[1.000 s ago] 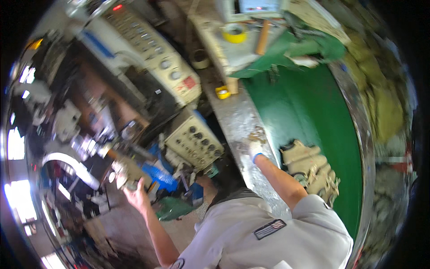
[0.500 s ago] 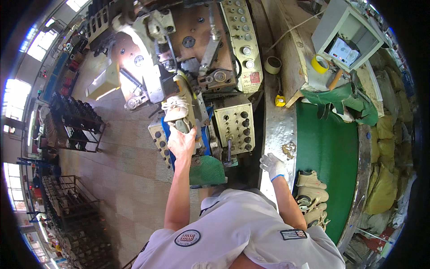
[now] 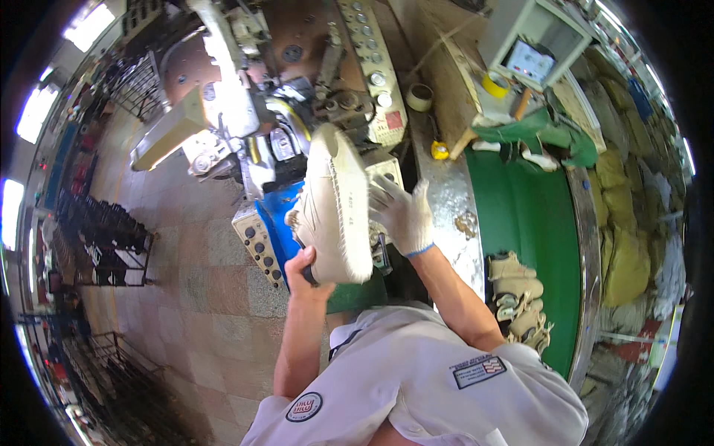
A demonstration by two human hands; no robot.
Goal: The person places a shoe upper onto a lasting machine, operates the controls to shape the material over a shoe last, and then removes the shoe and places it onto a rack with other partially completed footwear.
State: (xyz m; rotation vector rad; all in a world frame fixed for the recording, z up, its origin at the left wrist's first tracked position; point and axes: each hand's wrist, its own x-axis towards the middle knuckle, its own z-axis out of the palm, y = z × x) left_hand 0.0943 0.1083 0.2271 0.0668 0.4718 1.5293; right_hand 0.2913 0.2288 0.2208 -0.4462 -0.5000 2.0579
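Pale shoe held sole-up between two hands at frame centre

Nearest, the bare left hand (image 3: 306,266) gripped a dark handle or last under the shoe (image 3: 338,208), fingers curled tight around it. The gloved right hand (image 3: 401,215) lay against the shoe's right side, fingers spread. The shoe looked light, its upper soft and its ribbed sole stiff and grippy, best taken at the sole's edges. Its long axis ran nearly vertical in the frame, one end pointing to the upper centre. Beyond stood the grey machine (image 3: 297,97), and right of it the green conveyor belt (image 3: 528,208).
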